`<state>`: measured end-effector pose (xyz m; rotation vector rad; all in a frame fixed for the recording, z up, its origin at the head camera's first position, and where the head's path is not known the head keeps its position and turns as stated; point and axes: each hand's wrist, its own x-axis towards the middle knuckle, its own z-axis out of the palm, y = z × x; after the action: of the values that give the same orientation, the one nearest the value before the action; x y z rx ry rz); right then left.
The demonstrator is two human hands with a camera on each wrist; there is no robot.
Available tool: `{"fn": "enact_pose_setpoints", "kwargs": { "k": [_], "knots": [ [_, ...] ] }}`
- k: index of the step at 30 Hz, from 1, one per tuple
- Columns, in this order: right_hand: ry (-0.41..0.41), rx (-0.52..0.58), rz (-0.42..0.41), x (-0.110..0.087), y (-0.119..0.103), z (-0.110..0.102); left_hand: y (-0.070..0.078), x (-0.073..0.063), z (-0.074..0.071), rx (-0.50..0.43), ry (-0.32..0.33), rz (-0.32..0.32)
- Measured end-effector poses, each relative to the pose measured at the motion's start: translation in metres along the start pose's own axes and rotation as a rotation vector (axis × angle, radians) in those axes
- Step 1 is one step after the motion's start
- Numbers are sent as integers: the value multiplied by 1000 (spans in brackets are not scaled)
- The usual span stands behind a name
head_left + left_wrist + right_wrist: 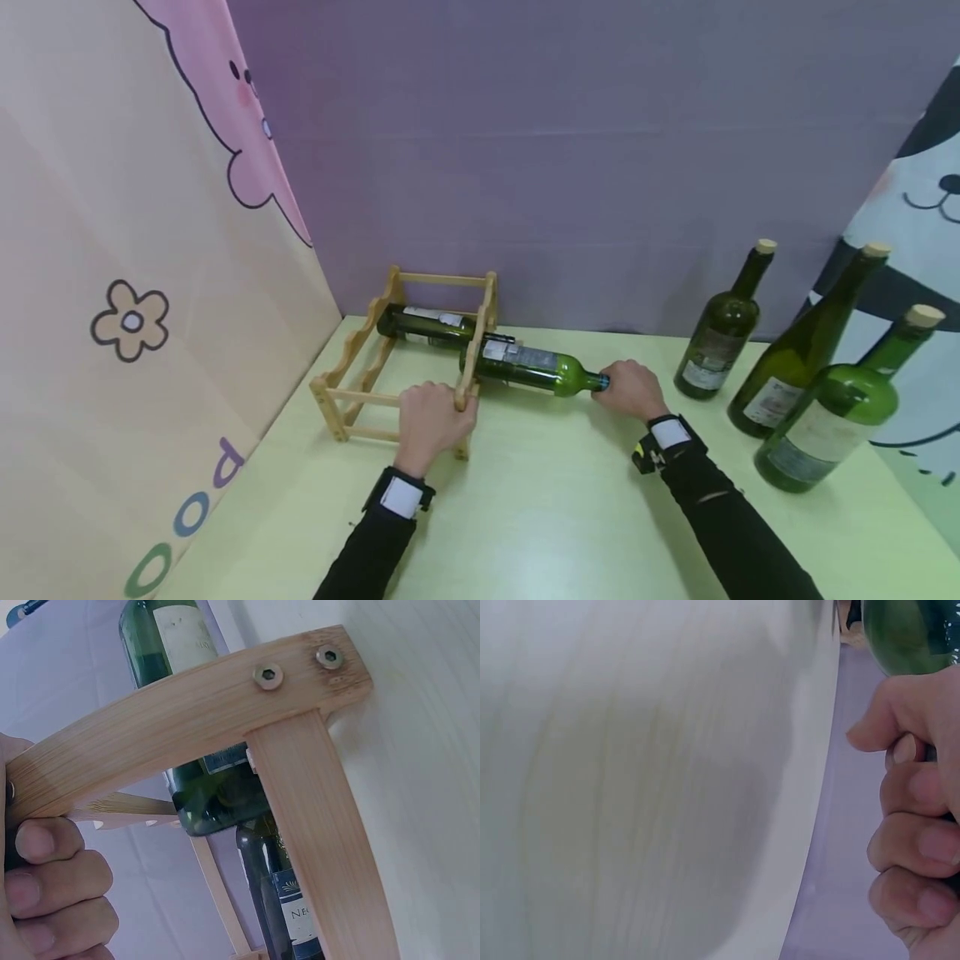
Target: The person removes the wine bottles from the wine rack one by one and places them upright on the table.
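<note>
My left hand [437, 421] grips the near front corner of a small wooden wine rack [367, 398], its fingers curled round the bar in the left wrist view. My right hand [632, 390] holds a green wine bottle [536, 367] by its neck. That bottle lies on its side, its base end just inside the rack's right side rail [172, 705]. Behind it, a darker wine bottle [435, 327] rests lengthwise across the rack. In the right wrist view the right fingers [915, 847] are curled round the neck, which the hand mostly hides.
On the table's right stand a dark corked bottle [716, 333], a taller green bottle [798, 354] and a light green bottle [832, 417]. A purple backdrop [570, 167] rises behind the table [540, 500], and a printed panel [112, 208] borders its left side.
</note>
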<state>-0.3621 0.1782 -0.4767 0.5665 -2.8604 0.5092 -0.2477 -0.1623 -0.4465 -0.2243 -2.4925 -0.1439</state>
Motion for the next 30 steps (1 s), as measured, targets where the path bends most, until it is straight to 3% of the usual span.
{"fn": "enact_pose_setpoints", "kwargs": {
  "k": [5,14,23,30],
  "knots": [
    [0,-6,37,-14,13,-9,4,2,-1,-23,16,13],
    [32,-37,33,-34,29,-23,3,1,0,-30,-14,-16],
    [22,-57,15,-56,28,-38,1,-3,-2,-77,0,-28],
    [40,-77,9,-68,23,-50,2,-2,-5,-134,26,5]
  ]
}}
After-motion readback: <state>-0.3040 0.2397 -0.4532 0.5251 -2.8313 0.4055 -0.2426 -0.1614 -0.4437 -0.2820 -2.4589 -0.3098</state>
